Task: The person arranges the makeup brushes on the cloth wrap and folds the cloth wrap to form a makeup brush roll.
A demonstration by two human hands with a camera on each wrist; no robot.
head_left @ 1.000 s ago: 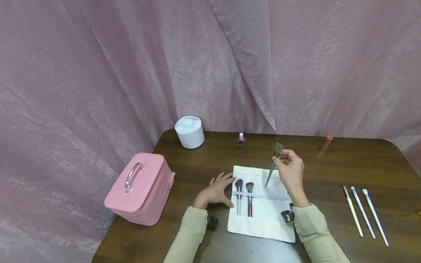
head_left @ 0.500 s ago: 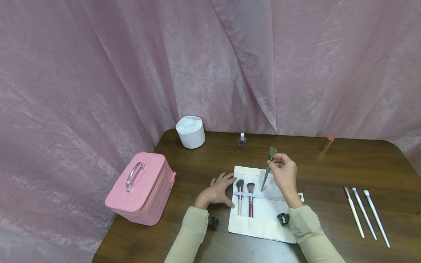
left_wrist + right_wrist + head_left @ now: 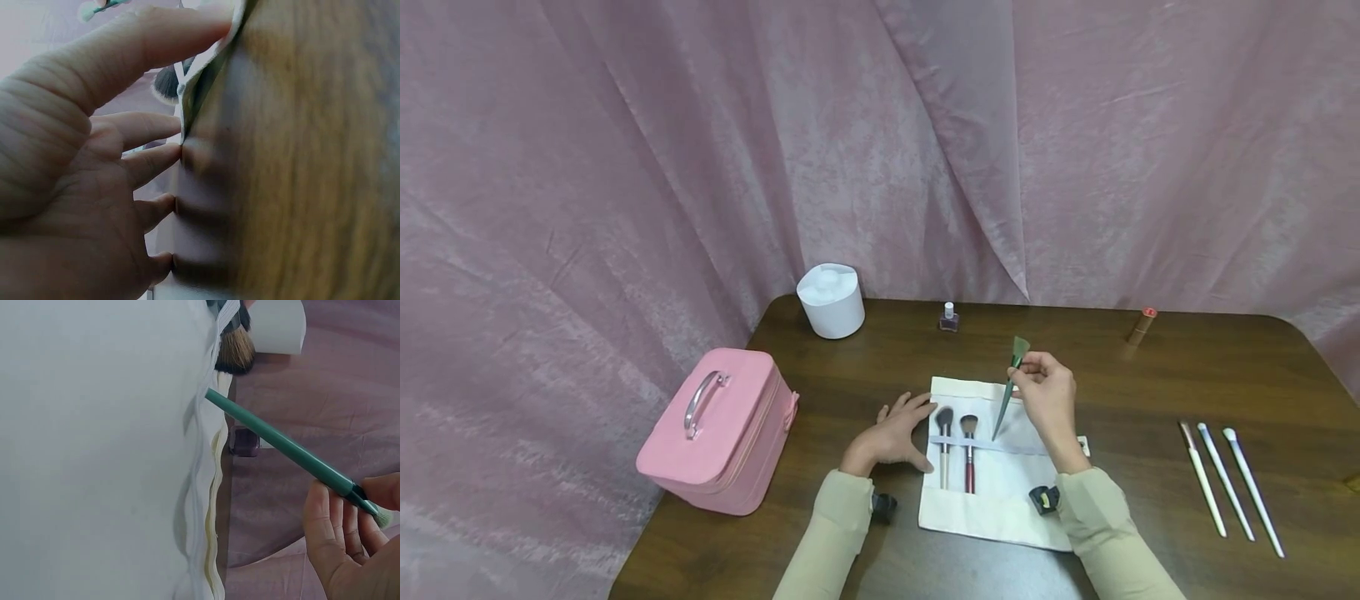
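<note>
My right hand (image 3: 1047, 398) pinches a green makeup brush (image 3: 281, 444) near its bristle end, bristles up and handle slanting down. The handle's tip is right at the elastic band (image 3: 1018, 448) of a white cloth brush roll (image 3: 992, 529). Two makeup brushes lie under that band: a dark-bristled one with a pale handle (image 3: 944, 467) and a brown-bristled one with a red handle (image 3: 970, 475). At the roll's left edge rests my left hand (image 3: 891, 435), fingers spread, with the thumb on the cloth edge in the left wrist view.
Several things stand around: a pink case (image 3: 718, 425) at left, a white round container (image 3: 831, 302) and a nail polish bottle (image 3: 949, 318) at the back, a lipstick tube (image 3: 1142, 326) at back right. Three slim pale-handled brushes (image 3: 1217, 479) lie on the table's right side.
My right hand has moved left and slightly down with the green makeup brush, bringing its handle tip from above the band down to it. My left hand has stayed in place.
</note>
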